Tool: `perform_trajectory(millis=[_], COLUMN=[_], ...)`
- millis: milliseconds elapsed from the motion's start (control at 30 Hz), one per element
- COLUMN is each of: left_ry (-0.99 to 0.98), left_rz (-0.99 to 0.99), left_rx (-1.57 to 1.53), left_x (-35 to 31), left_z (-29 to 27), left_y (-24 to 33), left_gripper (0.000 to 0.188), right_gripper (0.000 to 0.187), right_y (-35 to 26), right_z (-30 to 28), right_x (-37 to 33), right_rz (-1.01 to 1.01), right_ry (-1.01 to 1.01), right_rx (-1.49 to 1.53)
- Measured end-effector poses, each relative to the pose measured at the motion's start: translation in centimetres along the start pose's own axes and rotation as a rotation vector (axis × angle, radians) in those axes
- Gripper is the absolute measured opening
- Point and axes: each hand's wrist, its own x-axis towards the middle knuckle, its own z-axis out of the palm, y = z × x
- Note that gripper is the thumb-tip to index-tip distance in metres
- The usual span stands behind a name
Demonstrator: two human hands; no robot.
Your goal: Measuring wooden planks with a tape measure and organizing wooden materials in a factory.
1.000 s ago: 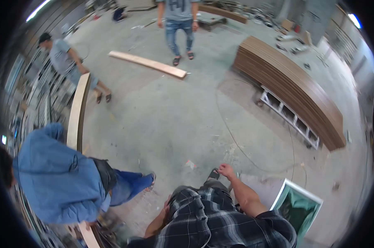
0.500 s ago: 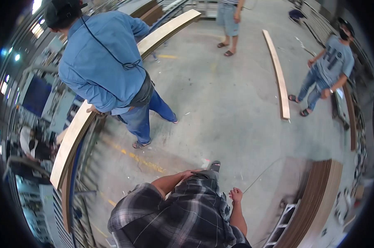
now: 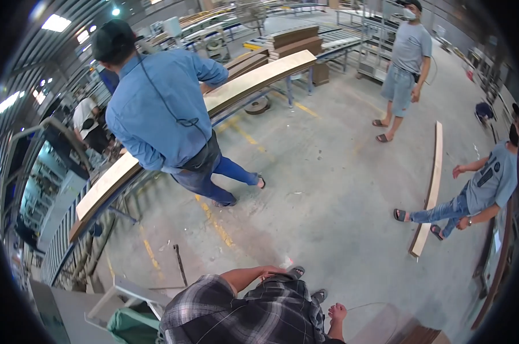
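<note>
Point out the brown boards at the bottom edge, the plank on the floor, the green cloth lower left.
Brown boards (image 3: 421,336), head view: part showing above the bottom edge.
Plank (image 3: 435,184), head view: pale face, about midway along.
Green cloth (image 3: 132,328), head view: middle of its visible part.

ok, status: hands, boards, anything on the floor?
Left hand at front of plaid shirt; right hand apart, nothing visible in it. Long boards on roller conveyor, co-worker in blue beside them. Pale board on floor, another co-worker's feet either side.
</note>
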Motion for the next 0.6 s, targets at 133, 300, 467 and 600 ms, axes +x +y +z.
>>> perform_trajectory(millis=[133,300,467,600], left_ry=[0.114,0.273,0.263,0.341], left_rz=[0.134,0.147,0.069,0.077], left_rx=[-0.066,-0.197,-0.282,-0.407], left_x=[-0.7,-0.8,-2.1,-2.5], left_z=[3.9,8.1,10.9,12.1], left_y=[-1.8,-2.6,-3.6,-4.6], left_gripper=[0.068,0.065,0.066,0.06], right_gripper=[0.016,0.016,0.014,0.015], right_y=[-1.5,-4.8,-7.3,-8.1], right_z=[0.7,0.8,-1.7,-3.4], right_x=[1.4,3.8,6.1,7.1], right_rz=[-0.013,-0.093,-0.074,-0.042], right_ry=[-0.161,-0.331,-0.352,-0.342], right_rx=[-0.142,-0.331,-0.372,-0.396])
